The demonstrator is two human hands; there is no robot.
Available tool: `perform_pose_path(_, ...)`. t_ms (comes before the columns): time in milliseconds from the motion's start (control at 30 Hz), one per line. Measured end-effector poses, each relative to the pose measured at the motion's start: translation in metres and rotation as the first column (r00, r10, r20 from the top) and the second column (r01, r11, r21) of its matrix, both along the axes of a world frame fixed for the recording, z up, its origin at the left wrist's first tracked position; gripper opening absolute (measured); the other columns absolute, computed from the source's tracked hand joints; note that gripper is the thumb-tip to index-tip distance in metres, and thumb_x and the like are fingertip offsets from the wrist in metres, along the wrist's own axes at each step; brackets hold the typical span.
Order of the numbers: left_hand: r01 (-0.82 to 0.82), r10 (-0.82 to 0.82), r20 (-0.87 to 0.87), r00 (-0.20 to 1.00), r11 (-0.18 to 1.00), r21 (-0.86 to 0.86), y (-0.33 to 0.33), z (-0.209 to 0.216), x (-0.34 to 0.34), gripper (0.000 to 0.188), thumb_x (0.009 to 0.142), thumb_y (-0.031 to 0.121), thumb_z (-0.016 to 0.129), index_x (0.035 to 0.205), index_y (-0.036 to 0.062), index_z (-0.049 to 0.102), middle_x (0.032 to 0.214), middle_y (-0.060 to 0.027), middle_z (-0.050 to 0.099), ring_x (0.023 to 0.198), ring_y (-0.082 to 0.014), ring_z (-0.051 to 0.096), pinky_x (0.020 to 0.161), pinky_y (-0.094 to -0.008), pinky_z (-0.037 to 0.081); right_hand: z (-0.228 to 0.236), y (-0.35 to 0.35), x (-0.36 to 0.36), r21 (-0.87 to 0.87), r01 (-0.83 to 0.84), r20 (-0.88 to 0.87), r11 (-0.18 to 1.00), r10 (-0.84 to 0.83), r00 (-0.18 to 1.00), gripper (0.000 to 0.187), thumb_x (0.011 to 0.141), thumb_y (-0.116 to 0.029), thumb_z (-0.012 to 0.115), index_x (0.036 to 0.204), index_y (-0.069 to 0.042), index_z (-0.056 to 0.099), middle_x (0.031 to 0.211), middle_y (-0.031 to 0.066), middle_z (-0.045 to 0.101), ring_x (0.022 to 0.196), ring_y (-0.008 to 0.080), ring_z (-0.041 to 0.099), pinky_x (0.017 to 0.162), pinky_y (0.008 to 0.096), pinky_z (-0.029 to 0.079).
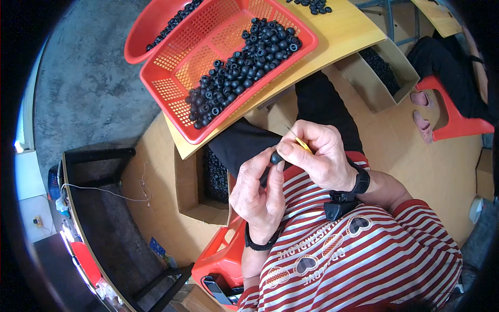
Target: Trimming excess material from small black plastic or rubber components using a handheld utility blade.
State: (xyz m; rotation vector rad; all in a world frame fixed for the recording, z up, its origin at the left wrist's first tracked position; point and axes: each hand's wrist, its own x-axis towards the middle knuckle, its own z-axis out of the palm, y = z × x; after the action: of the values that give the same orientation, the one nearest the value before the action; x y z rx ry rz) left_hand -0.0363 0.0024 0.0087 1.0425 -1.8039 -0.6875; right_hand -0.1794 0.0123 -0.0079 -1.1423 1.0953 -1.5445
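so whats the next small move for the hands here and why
Probably bring the thin yellow-handled tool in the right hand down onto the small black rubber piece pinched in the left hand. The tool's tip stands just above the piece and the two hands are pressed close together, so a short stroke there looks likely. The red basket holds many more such pieces.

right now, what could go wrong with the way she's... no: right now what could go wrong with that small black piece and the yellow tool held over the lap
The yellow-handled tool in the right hand points toward the left hand fingers gripping the small black piece; a slip might jab them. The piece is held above the lap, so it could drop to the floor.
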Motion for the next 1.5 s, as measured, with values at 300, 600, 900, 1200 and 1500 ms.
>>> perform_pose_path(300, 0.021, -0.004, -0.149, 0.989, 0.993, 0.113, 0.003, -0.008, 0.004, 0.022, 0.086, -0.003, 0.066, 0.107, -0.0043, 0.063, 0.096, -0.0104, 0.069, 0.086, -0.0135, 0.065, 0.08, -0.0265, 0.053, 0.006, 0.001, 0.001, 0.043, -0.091, 0.169, 0.995, 0.083, 0.982, 0.017, 0.087, -0.016, 0.07, 0.079, -0.003, 0.063, 0.061, -0.0062, 0.052, 0.058, -0.0002, 0.041, 0.05, 0.0189, 0.034)
perform_pose_path(600, -0.006, 0.008, 0.023, 1.0, 0.997, -0.073, 0.0, -0.002, 0.0, 0.024, 0.079, -0.007, 0.07, 0.103, -0.0037, 0.067, 0.092, -0.0131, 0.069, 0.08, -0.0168, 0.065, 0.075, -0.0265, 0.052, 0.002, 0.002, 0.0, 0.015, -0.053, 0.07, 0.998, 0.052, 0.996, 0.014, 0.086, -0.013, 0.071, 0.079, -0.004, 0.062, 0.063, -0.0056, 0.052, 0.059, -0.0002, 0.043, 0.051, 0.0191, 0.036)
perform_pose_path(900, -0.03, 0.029, -0.01, 1.0, 0.998, -0.054, 0.002, -0.004, 0.001, 0.03, 0.075, -0.007, 0.073, 0.104, -0.0037, 0.068, 0.087, -0.0157, 0.068, 0.075, -0.0219, 0.068, 0.069, -0.0278, 0.053, 0.002, 0.0, 0.002, -0.015, -0.062, 0.076, 0.998, 0.063, 0.995, 0.014, 0.089, -0.013, 0.067, 0.081, -0.002, 0.062, 0.063, -0.0054, 0.051, 0.059, -0.0002, 0.041, 0.051, 0.0193, 0.033)
perform_pose_path(1200, -0.031, 0.03, -0.012, 0.999, 0.998, -0.06, 0.001, -0.007, -0.001, 0.023, 0.081, -0.006, 0.07, 0.103, -0.004, 0.067, 0.084, -0.009, 0.067, 0.073, -0.0119, 0.06, 0.067, -0.0216, 0.048, -0.004, -0.001, 0.004, -0.007, -0.036, 0.09, 0.999, 0.036, 0.995, 0.017, 0.09, -0.016, 0.066, 0.081, -0.002, 0.062, 0.062, -0.0061, 0.052, 0.059, -0.001, 0.041, 0.05, 0.0192, 0.033)
perform_pose_path(1500, 0.017, 0.059, -0.359, 0.931, 0.979, 0.204, 0.004, -0.014, 0.002, 0.024, 0.08, -0.008, 0.069, 0.103, -0.0052, 0.065, 0.09, -0.0127, 0.069, 0.08, -0.017, 0.065, 0.072, -0.0253, 0.051, 0.01, -0.001, 0.0, 0.026, -0.131, 0.378, 0.991, 0.112, 0.919, 0.012, 0.096, -0.014, 0.058, 0.099, -0.002, 0.058, 0.07, -0.0057, 0.054, 0.063, -0.0013, 0.041, 0.054, 0.0174, 0.034)
